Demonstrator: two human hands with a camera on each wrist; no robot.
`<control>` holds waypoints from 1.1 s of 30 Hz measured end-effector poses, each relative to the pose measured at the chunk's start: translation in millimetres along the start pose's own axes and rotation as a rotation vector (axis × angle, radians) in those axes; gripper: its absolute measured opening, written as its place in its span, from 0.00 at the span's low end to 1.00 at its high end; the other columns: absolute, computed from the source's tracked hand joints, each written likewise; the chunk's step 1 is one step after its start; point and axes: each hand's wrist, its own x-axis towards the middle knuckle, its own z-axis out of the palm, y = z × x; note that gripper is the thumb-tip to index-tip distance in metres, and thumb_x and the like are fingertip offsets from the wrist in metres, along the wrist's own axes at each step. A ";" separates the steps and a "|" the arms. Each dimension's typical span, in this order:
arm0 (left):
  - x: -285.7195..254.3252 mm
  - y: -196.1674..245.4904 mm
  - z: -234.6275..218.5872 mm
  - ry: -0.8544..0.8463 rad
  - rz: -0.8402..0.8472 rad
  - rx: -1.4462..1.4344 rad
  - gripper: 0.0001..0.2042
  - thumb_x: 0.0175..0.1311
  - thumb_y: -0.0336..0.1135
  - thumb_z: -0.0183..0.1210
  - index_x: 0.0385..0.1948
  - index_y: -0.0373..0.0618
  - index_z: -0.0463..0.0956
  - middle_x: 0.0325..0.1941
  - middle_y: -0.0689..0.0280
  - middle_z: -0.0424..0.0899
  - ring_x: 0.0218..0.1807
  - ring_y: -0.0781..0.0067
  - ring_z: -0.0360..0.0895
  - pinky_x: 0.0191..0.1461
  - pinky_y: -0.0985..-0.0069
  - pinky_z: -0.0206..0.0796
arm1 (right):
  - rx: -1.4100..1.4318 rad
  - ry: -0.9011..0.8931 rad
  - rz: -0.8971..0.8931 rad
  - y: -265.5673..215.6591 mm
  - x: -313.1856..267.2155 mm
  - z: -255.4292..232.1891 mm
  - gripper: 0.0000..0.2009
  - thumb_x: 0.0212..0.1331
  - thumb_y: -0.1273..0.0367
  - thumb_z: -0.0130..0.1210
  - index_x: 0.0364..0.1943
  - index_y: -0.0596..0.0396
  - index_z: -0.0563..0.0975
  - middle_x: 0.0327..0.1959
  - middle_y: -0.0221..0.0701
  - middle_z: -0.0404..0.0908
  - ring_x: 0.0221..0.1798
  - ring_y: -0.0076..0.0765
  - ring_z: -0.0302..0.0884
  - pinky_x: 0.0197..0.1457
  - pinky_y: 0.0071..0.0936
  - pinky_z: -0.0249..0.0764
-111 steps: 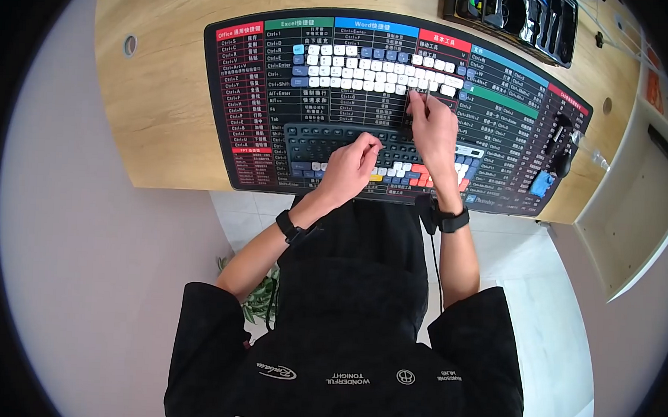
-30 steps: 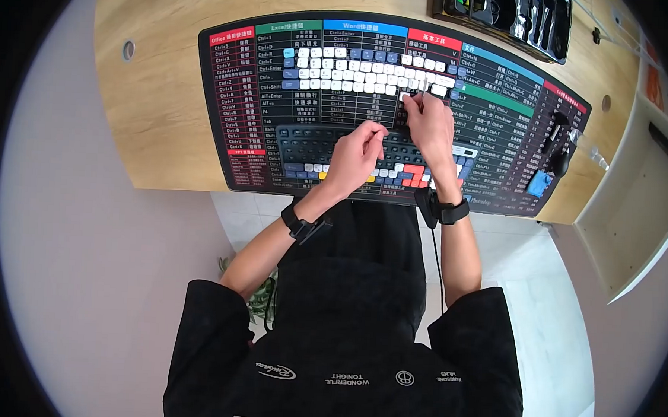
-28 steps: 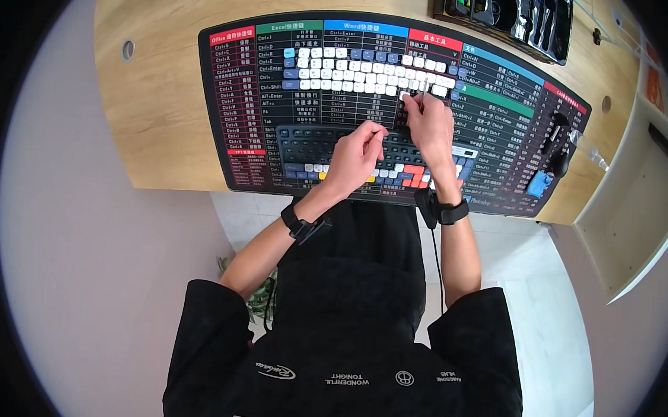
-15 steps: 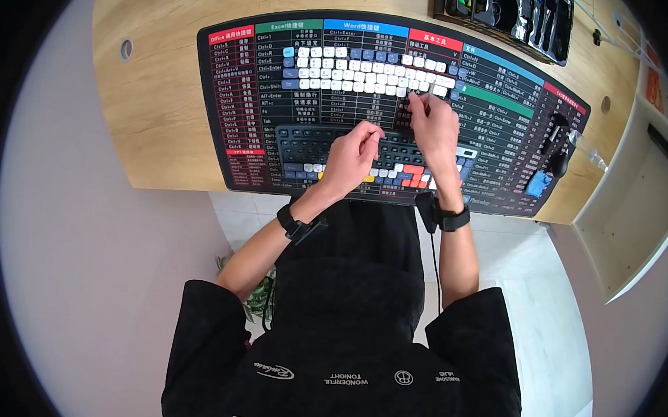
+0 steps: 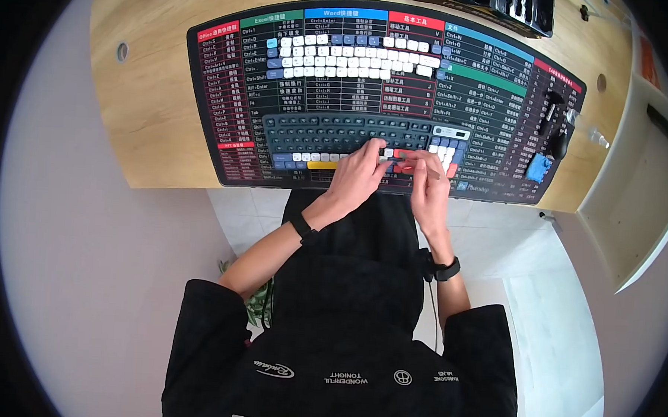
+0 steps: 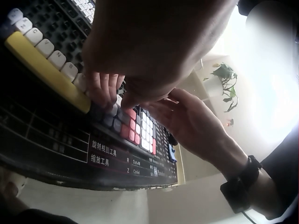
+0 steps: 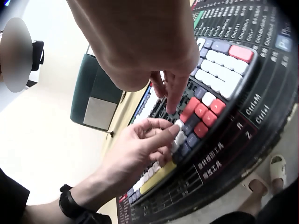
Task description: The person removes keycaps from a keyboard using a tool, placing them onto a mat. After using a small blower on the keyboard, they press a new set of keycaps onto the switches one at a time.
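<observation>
A dark keyboard (image 5: 330, 134) lies on the mat with many bare switches; white keys, a yellow space bar (image 6: 46, 72) and red keys (image 7: 202, 110) sit along its front. My left hand (image 5: 356, 174) is at its front rows, thumb and index finger pinching a small white keycap (image 7: 179, 124) in the right wrist view. My right hand (image 5: 430, 194) is just to the right, its fingertips close over the red keys. A thin strip (image 5: 434, 175) shows at its fingers; I cannot tell what it is. Rows of loose white keycaps (image 5: 325, 60) lie behind the keyboard.
A shortcut-printed desk mat (image 5: 493, 141) carries the keyboard and keycaps. To the right are a dark mouse (image 5: 559, 146) and a blue item (image 5: 539, 167). A black organizer (image 5: 507, 4) stands at the back right, and a white drawer or shelf (image 5: 632, 199) at the right edge.
My right hand has come back from the loose keycaps to the keyboard's front. The left hand has moved slightly toward the front right. The nearest loose row looks shorter at its right end.
</observation>
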 end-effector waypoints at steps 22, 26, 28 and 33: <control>-2.4 0.6 10.2 0.154 0.100 0.105 0.09 0.68 0.31 0.64 0.45 0.44 0.75 0.28 0.63 0.78 0.28 0.54 0.80 0.29 0.61 0.68 | 0.562 0.081 0.239 37.3 -7.9 12.1 0.25 0.84 0.64 0.36 0.51 0.76 0.79 0.53 0.45 0.84 0.53 0.35 0.85 0.62 0.28 0.80; -2.6 0.4 8.0 0.125 0.123 0.102 0.07 0.69 0.30 0.63 0.42 0.43 0.74 0.32 0.63 0.79 0.30 0.53 0.81 0.31 0.61 0.69 | 0.573 0.089 0.276 32.6 -3.2 12.1 0.24 0.84 0.62 0.36 0.49 0.74 0.79 0.48 0.44 0.86 0.50 0.33 0.86 0.59 0.27 0.81; -2.8 2.5 3.2 0.124 0.146 0.076 0.06 0.70 0.29 0.62 0.42 0.42 0.74 0.33 0.63 0.79 0.31 0.55 0.82 0.32 0.63 0.70 | 0.523 0.085 0.244 24.6 -0.8 6.9 0.23 0.84 0.63 0.37 0.48 0.72 0.79 0.46 0.43 0.86 0.47 0.31 0.86 0.54 0.26 0.82; 10.7 12.2 -18.0 0.020 -0.033 -0.188 0.06 0.72 0.26 0.58 0.44 0.41 0.69 0.35 0.59 0.81 0.29 0.60 0.82 0.34 0.68 0.73 | 0.408 0.040 0.092 -0.8 25.3 -4.5 0.13 0.81 0.68 0.43 0.43 0.62 0.76 0.33 0.33 0.84 0.29 0.21 0.77 0.33 0.20 0.74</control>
